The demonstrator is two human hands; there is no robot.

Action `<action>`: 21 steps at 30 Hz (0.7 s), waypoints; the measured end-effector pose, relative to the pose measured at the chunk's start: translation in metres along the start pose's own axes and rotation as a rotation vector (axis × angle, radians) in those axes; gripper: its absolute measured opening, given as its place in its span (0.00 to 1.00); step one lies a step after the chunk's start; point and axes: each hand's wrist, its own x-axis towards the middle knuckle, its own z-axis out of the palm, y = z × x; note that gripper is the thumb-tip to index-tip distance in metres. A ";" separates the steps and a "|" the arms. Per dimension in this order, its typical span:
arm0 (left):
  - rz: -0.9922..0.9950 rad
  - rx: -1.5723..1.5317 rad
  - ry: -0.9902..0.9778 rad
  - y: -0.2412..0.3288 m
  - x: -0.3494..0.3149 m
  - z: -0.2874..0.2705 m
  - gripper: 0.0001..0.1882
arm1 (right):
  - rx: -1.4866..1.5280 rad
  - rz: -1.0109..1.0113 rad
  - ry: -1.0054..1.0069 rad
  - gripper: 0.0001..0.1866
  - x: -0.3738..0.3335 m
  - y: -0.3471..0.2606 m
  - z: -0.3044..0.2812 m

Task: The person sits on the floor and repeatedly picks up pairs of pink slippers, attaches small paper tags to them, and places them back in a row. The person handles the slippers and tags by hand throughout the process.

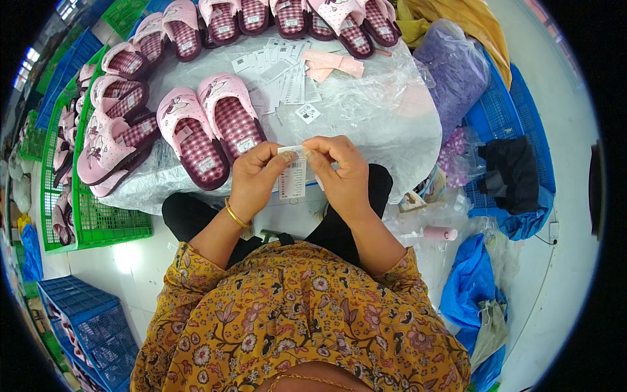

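A small white printed label [293,178] with a barcode hangs between my two hands, in front of my lap. My left hand [257,175] pinches its upper left edge between thumb and fingers. At the top right corner, my right hand [340,174] closes on the same label, thumb and fingertips together. A sliver of white shows under the right hand; what it belongs to is hidden. Just beyond my left hand, a pair of pink slippers, the left one [189,137] and the right one [230,117], lies on the plastic-covered table [392,111]. Both have checked maroon insoles.
More pink slippers [222,23] line the table's far and left edges. Loose printed labels [287,72], a square tag [307,113] and pink strips [333,63] lie mid-table. A green crate [117,225] stands left, a blue crate [98,326] below it. Bags and blue crates crowd the right.
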 end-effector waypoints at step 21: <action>-0.091 0.107 -0.259 0.014 -0.002 -0.022 0.12 | 0.249 0.378 -0.149 0.09 -0.012 -0.001 -0.001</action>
